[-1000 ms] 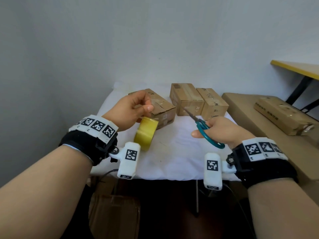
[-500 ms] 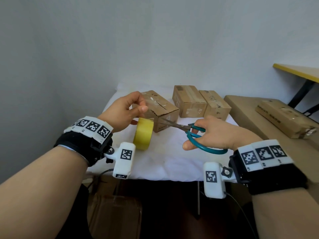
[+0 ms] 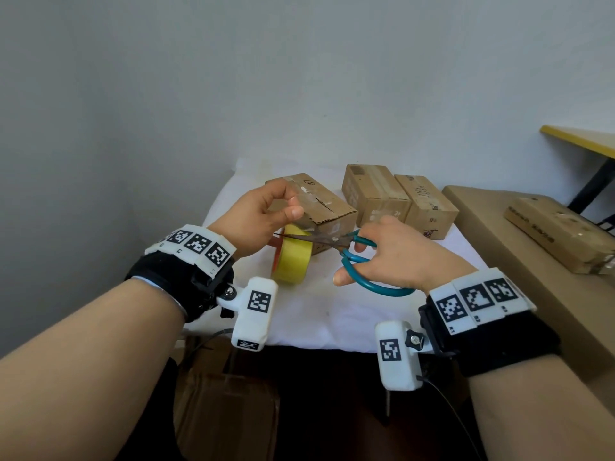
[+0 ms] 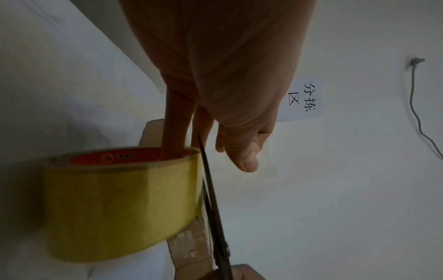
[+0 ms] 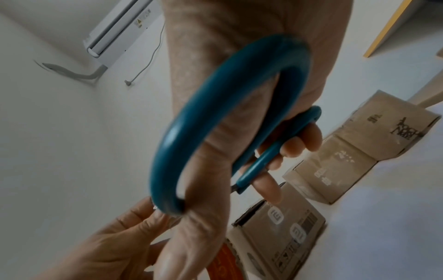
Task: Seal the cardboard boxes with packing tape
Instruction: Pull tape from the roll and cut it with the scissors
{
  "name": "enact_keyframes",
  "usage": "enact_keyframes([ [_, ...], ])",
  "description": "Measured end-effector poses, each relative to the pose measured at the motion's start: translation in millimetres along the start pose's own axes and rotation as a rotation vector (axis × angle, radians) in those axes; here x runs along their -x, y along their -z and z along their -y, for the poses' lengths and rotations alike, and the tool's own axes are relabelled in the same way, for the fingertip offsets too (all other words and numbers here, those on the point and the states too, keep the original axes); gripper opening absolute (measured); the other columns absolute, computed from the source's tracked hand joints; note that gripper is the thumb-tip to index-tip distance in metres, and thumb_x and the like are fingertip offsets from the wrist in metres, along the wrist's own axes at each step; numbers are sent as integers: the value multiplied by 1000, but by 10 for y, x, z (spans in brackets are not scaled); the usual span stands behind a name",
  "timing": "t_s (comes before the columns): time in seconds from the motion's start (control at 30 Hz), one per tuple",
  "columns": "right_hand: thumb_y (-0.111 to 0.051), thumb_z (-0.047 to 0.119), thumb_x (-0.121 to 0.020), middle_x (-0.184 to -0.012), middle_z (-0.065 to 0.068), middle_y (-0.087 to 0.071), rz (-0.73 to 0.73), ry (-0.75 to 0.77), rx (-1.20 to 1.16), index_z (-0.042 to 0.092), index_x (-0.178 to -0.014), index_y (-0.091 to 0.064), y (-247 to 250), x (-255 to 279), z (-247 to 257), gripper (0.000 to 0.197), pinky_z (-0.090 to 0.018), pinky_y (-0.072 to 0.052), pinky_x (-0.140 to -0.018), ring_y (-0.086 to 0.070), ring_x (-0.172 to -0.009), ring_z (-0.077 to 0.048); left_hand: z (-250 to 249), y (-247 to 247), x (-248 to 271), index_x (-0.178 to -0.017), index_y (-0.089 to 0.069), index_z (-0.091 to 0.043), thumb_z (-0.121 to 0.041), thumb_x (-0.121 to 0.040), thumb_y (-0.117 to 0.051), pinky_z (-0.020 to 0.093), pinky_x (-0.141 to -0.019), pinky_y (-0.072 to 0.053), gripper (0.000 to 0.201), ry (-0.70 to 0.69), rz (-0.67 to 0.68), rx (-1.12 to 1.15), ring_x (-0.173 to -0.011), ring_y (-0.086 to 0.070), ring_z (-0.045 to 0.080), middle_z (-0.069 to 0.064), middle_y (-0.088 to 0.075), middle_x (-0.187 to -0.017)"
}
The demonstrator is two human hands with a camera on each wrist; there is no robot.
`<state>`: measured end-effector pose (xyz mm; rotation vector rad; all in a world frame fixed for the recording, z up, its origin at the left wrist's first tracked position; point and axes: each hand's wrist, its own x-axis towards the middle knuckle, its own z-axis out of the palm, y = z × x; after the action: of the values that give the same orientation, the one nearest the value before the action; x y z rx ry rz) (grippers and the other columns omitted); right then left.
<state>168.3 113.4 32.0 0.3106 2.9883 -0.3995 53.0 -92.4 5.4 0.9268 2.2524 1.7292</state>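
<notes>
My left hand (image 3: 289, 205) holds the yellow tape roll (image 3: 294, 258) upright just above the white tabletop. In the left wrist view a finger (image 4: 173, 132) goes through the orange core of the tape roll (image 4: 120, 199). My right hand (image 3: 352, 262) grips the teal-handled scissors (image 3: 361, 261). The scissor blades (image 3: 307, 238) lie across the top of the roll, under my left thumb, and a blade (image 4: 210, 189) runs along the roll's edge. Three cardboard boxes stand behind: a left box (image 3: 319, 207), a middle box (image 3: 374, 194) and a right box (image 3: 427, 207). Any pulled-out tape strip is too faint to see.
The white-covered table (image 3: 332, 311) ends at a front edge near my wrists. A brown surface (image 3: 519, 271) on the right carries a long cardboard box (image 3: 559, 232). A yellow-edged desk (image 3: 579, 138) stands at the far right. Another cardboard box (image 3: 226, 410) sits under the table.
My right hand has carried the scissors left from mid-table to the tape roll. The blades, apart half a second ago, now lie nearly together over the roll. The left hand has barely moved.
</notes>
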Motion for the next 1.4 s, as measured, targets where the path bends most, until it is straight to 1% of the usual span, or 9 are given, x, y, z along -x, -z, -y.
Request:
enact_keyframes([
  [0.33,-77,79,-59,-98,10,-44,-41,96,-18,40,-90,-50,-45,-13,135,57,-31,-45,-79,-47,-86,-2,48,31,1,-78,-55,-28,-15,-99,-61,54,-69,-59,24,-16,5,35,-98,-70,33,15,-66,-118],
  [0.47,-79,76,-61,-90,6,-53,-61,109,-14,25,-87,-60,-30,11,180,59,-28,-47,-70,-53,-78,-7,60,39,-5,-74,-57,-35,-16,-98,-62,56,-67,-58,31,-28,3,15,-97,-70,36,16,-66,-118],
  [0.6,-79,78,-58,-86,4,-62,-45,80,-48,22,-82,-62,-33,5,167,64,-31,-51,-71,-60,-78,-14,60,45,-12,-73,-57,-37,-17,-98,-62,35,-64,-57,32,-59,11,-1,-97,-69,34,14,-65,-119],
  [0.8,-75,85,-52,-77,2,-62,-47,50,-36,20,-76,-60,-36,-10,164,70,-32,-47,-64,-57,-70,-16,47,27,0,-75,-55,-31,-15,-99,-60,31,-53,-53,29,-39,16,5,-95,-67,40,20,-63,-124],
  [0.97,-65,94,-50,-69,7,-61,-104,33,138,21,-71,-62,10,5,197,76,-30,-38,-60,-57,-69,-11,56,23,-6,-81,-53,-27,-15,-100,-58,21,-52,-50,23,-65,1,-15,-89,-72,21,9,-66,-121],
  [1.1,-69,92,-50,-68,10,-60,-113,30,143,24,-69,-61,36,32,237,71,-31,-39,-61,-55,-67,-8,73,22,-22,-83,-54,-26,-19,-101,-58,30,-54,-54,19,-34,-6,-13,-85,-72,20,6,-71,-108],
  [1.17,-68,92,-51,-77,12,-61,-99,20,176,28,-76,-61,28,39,231,70,-32,-44,-66,-55,-72,-7,78,23,-25,-84,-55,-25,-21,-100,-58,26,-54,-53,17,-43,-16,-18,-83,-71,19,8,-71,-104],
  [1.27,-70,90,-55,-108,8,-51,21,3,97,28,-112,-60,-25,32,183,84,-35,-48,-80,-53,-94,-14,92,24,-43,-84,-55,-27,-25,-101,-58,33,-58,-58,17,-41,-30,-19,-91,-69,29,11,-68,-105],
  [1.4,-74,83,-58,-124,3,-41,62,-20,12,28,-136,-50,-55,11,103,99,-34,-42,-93,-43,-112,-17,111,27,-58,-86,-53,-25,-26,-101,-56,34,-56,-57,16,-50,-40,24,-96,-67,27,-7,-65,-96],
])
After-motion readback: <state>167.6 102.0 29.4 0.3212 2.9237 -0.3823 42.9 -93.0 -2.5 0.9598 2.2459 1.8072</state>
